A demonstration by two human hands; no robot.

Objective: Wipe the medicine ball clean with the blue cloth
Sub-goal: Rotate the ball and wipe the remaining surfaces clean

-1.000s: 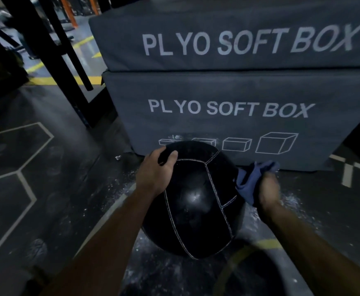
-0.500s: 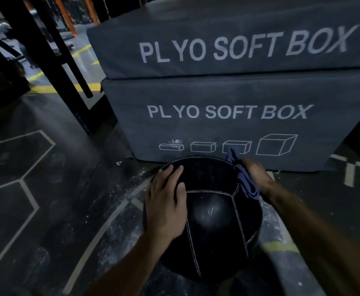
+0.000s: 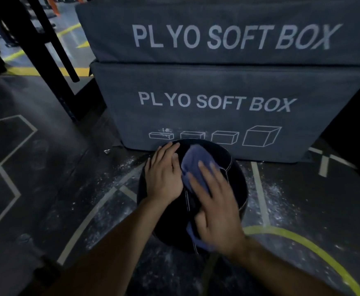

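A black medicine ball (image 3: 234, 184) with white stitched seams sits on the gym floor in front of the stacked boxes. My left hand (image 3: 164, 176) lies flat on the ball's upper left side, fingers straight. On top of the ball my right hand (image 3: 215, 206) presses the blue cloth (image 3: 196, 161) with spread, straight fingers. The cloth bunches out past my fingertips, and a strip of it shows below my palm. Both hands hide most of the ball's top.
Two dark grey foam boxes (image 3: 217, 103) marked "PLYO SOFT BOX" stand stacked right behind the ball. A black rack post (image 3: 53, 67) rises at the left. White chalk dust (image 3: 275, 193) speckles the dark floor, which carries grey hexagon lines and a yellow curved line (image 3: 316, 248).
My right hand swept the cloth from the ball's right side onto its top, toward me. My left hand slid a little to the ball's upper left. The ball turned slightly.
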